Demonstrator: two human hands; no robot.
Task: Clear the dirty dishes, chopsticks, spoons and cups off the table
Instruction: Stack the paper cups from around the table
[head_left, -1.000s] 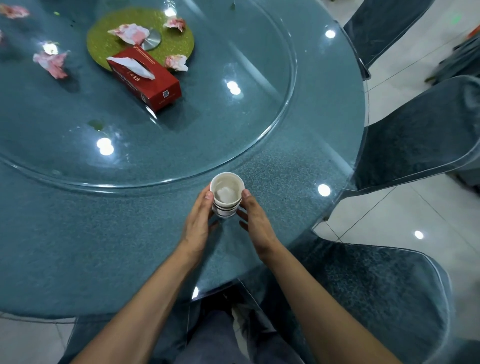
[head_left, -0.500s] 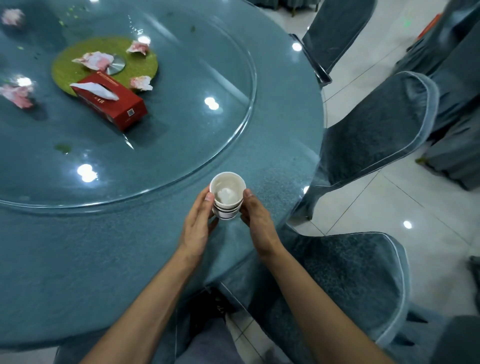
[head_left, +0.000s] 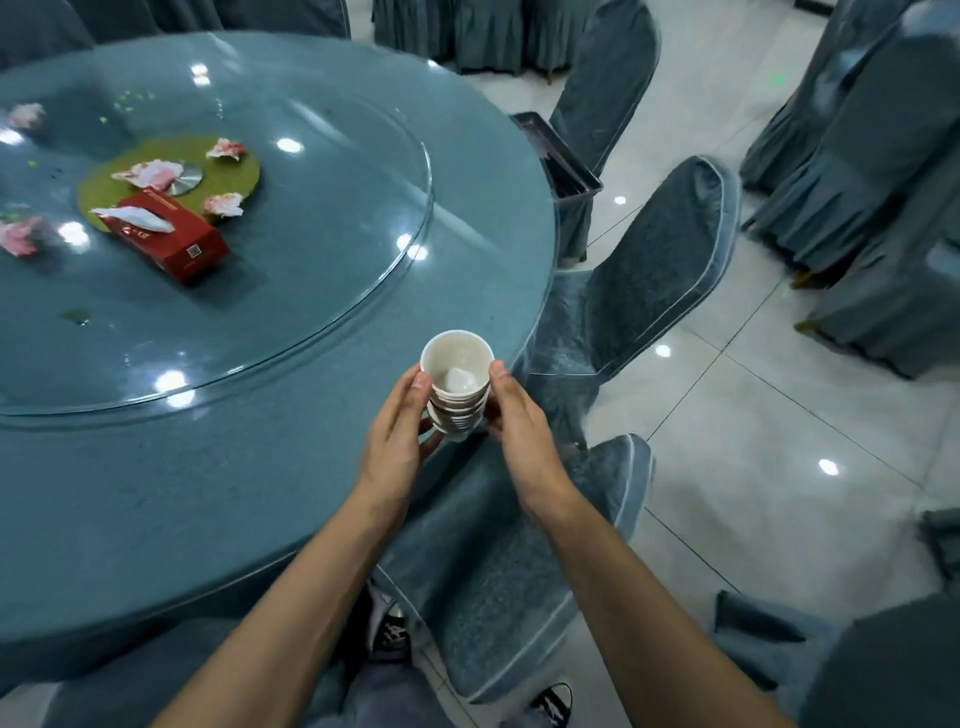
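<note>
Cup stack (head_left: 458, 411) sits upright at the counter (head_left: 156, 493) edge, long axis vertical. My left hand (head_left: 397, 447) and right hand (head_left: 519, 431) grip opposite sides, equally near (1 crumpled tissue (head_left: 460, 381) inside).

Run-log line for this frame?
left hand: holds cup stack | right hand: holds cup stack | cup stack: at table edge, tissue inside top cup | on table: red tissue box, paper scraps
</note>
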